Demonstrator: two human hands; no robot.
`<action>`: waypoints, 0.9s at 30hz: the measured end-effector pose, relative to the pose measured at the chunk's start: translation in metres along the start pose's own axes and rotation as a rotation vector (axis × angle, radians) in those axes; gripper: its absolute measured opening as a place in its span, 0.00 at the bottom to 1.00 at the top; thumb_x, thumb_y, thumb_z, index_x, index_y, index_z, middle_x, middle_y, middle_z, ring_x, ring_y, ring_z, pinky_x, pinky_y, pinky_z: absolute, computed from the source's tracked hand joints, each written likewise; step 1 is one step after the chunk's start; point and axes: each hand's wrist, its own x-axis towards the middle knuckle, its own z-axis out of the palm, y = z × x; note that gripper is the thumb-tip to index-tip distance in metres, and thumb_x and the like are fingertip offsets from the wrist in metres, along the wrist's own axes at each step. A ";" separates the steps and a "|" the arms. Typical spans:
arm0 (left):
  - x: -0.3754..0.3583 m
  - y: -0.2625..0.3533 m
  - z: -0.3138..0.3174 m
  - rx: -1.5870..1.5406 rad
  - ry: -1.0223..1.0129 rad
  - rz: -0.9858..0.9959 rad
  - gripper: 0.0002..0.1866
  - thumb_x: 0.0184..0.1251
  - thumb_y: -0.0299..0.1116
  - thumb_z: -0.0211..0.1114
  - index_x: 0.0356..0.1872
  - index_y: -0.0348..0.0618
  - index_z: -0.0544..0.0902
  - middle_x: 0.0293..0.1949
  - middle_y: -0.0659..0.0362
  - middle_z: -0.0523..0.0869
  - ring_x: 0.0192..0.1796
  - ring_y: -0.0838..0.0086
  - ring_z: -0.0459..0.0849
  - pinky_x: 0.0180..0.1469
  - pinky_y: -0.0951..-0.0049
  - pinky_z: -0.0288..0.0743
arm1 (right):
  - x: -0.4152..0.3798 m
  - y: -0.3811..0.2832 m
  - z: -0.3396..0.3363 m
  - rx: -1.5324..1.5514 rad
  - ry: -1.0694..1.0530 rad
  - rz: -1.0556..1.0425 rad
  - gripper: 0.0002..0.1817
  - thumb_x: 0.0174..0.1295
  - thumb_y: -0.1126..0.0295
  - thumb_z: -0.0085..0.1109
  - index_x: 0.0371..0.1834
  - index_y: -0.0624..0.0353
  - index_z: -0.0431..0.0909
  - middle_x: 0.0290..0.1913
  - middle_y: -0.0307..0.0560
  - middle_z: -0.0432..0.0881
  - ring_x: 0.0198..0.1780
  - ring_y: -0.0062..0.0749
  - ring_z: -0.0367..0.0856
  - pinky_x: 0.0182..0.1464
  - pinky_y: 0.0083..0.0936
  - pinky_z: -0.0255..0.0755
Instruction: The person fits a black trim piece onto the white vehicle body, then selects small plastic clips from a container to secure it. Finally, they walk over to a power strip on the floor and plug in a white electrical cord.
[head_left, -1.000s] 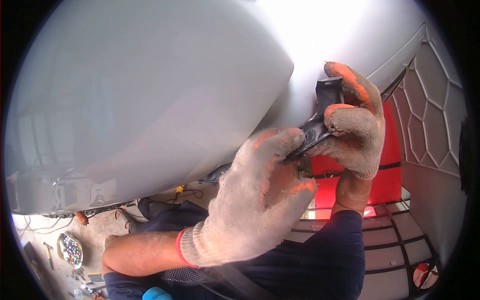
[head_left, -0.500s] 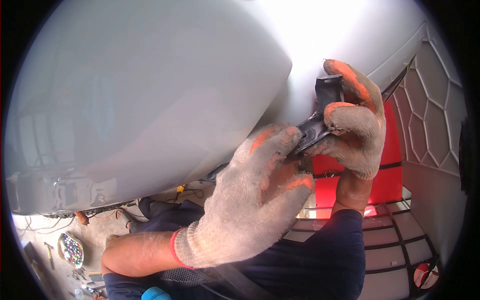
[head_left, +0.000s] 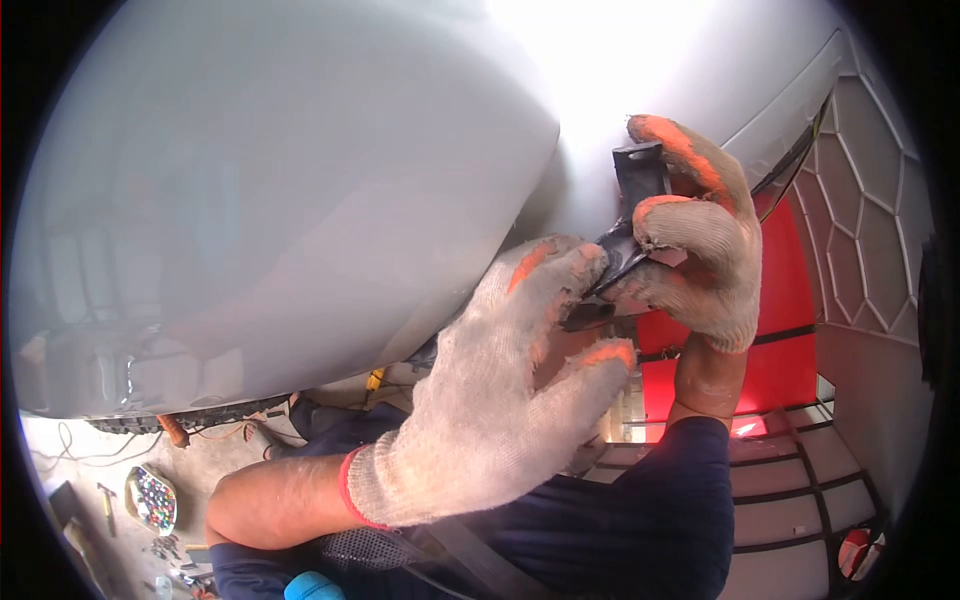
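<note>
Black bracket (head_left: 632, 215) (both hands' fingers)

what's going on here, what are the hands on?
A person in knit work gloves is working at the edge of a silver car body panel. The right hand grips a black bracket-like part held against the panel, fingers curled over it. The left hand pinches the lower end of the same part from below. Behind the hands is a red surface. On the floor at lower left lie a tray of small colourful parts and some hand tools.
</note>
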 end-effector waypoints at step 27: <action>0.013 -0.011 -0.001 0.036 -0.003 0.134 0.35 0.73 0.20 0.65 0.78 0.35 0.62 0.74 0.48 0.72 0.75 0.64 0.74 0.77 0.62 0.67 | 0.000 -0.001 -0.005 -0.030 -0.053 0.022 0.26 0.37 0.64 0.86 0.42 0.55 0.84 0.70 0.59 0.78 0.71 0.51 0.78 0.66 0.42 0.80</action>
